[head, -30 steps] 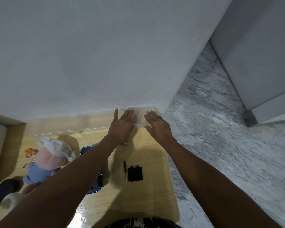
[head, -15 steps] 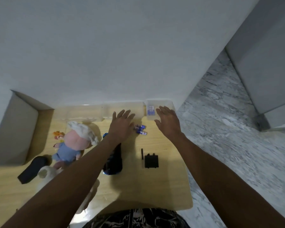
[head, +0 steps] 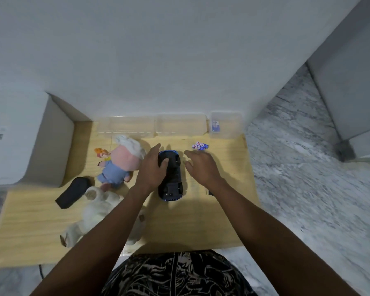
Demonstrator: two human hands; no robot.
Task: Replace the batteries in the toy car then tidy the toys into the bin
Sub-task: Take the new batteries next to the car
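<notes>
Left hand point(head: 152, 169) moved onto toy car point(head: 170, 178); right hand point(head: 201, 167) spread beside

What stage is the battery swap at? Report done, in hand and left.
Done: the toy car lies underside up, and loose batteries lie on the table. In hand: the left hand grips the car; the right hand hovers open beside it. Left: fitting batteries; the pig doll and white plush remain out.
</notes>
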